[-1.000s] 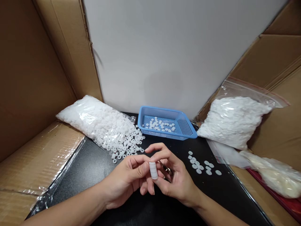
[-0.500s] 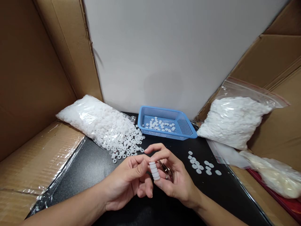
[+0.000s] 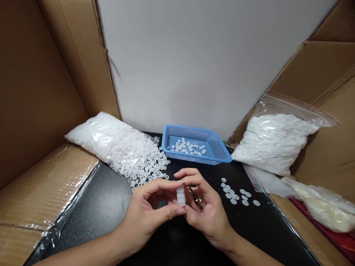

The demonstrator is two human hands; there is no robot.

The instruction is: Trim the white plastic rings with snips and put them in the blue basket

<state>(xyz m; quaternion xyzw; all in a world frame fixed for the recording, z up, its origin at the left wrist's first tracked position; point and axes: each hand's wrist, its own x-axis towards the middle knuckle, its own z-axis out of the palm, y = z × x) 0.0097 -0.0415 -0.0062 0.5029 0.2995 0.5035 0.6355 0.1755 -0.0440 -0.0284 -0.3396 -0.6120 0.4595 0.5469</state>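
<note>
- Head view, two bare hands, meeting at the fingertips over a black tabletop [image 3: 91, 207].
- Stack of white discs [image 3: 181, 195], one, short, roughly upright; located between the two hands, nearer the viewer than the basket.
- Left hand [image 3: 149, 208]: closed in a pinch on the stack, index finger along the top, thumb by the base.
- Right hand [image 3: 206, 212]: fingers curled, tips against or just beside the stack; exact contact partly hidden.
- Metal tool [image 3: 195, 197], one, dark and shiny, lodged among the right hand's fingers; kind cannot be told.
- Blue basket [image 3: 198, 159], perforated, beyond the hands; small white pieces [image 3: 186, 147] inside.
- Clear bag [image 3: 108, 138], at left, full of white rings; spilled rings [image 3: 149, 170] at its mouth, near the left hand.
- Loose discs [image 3: 233, 192], a scatter on the tabletop, right of the right hand.
- Zip bag [image 3: 277, 142], far right, packed with white pieces.
- Hazard, buckling: uneven pressure from thumb and index finger could bow the stack and shoot a disc out sideways.
- Hazard, knock: a shift of the metal tool within the right grasp could nudge the stack out of line.
- Hazard, mixing: dropped discs could roll among the spilled rings and be hard to pick out.
- Hazard, spread: a brush from the left knuckles could scatter the nearest rings.
</note>
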